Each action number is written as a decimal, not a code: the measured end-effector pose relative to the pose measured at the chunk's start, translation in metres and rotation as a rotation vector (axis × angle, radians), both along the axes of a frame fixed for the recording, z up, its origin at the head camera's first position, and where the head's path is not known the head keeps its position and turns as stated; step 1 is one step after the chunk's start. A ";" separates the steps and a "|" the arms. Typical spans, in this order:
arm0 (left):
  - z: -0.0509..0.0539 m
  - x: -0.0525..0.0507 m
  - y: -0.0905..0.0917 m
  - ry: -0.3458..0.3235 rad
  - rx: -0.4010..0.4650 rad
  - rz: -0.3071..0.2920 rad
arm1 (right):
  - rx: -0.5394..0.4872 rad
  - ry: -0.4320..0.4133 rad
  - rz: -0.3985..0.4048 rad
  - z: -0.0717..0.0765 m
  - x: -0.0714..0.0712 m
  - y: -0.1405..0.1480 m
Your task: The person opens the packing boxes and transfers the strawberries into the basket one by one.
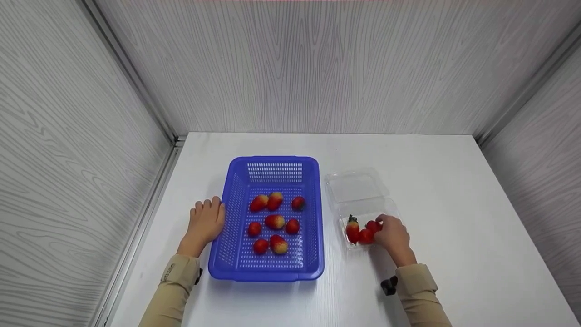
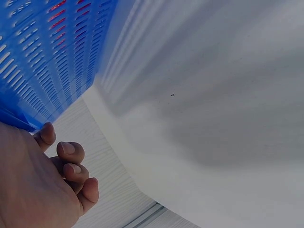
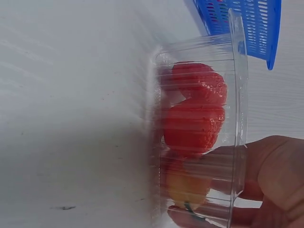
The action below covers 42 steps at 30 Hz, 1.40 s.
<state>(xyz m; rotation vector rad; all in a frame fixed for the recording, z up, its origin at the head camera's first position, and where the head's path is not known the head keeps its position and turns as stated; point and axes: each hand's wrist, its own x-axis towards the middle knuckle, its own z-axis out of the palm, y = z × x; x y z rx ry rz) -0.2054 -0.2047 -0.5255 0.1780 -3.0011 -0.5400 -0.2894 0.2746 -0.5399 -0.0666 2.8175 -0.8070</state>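
Observation:
A blue plastic basket [image 1: 218, 268] with slotted walls holds several red strawberries [image 1: 274, 221], some with yellowish ends. My left hand [image 1: 206, 220] rests against its left rim with loosely bent fingers [image 2: 71, 152]; the thumb is hidden in the left wrist view. To the basket's right lies a clear hinged container [image 1: 356, 187], lid folded back, with several strawberries inside, one showing a leafy green top [image 1: 352, 230]. My right hand [image 1: 392, 236] reaches into it from the right. Seen through the clear wall, its fingers pinch a strawberry [image 3: 185, 187] with a yellowish end and green stem.
The basket and container stand side by side on a white table [image 1: 445, 195]. Pale wood-grain panels [image 1: 317, 68] rise behind the table and along both sides. A black device [image 1: 389, 286] sits at my right wrist.

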 end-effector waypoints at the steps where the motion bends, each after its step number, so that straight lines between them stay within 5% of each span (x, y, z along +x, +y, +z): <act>1: 0.000 0.000 0.000 -0.001 0.000 0.000 | 0.005 0.010 -0.006 0.001 0.001 0.000; 14: 0.000 -0.001 0.000 0.001 -0.014 0.008 | -0.073 0.112 -0.100 0.017 0.009 -0.007; 21: 0.000 -0.001 0.000 0.006 -0.008 0.008 | -0.129 0.166 -0.077 0.032 0.015 -0.015; 42: -0.002 -0.001 0.000 -0.005 0.002 0.011 | -0.544 0.304 0.073 0.062 0.052 -0.086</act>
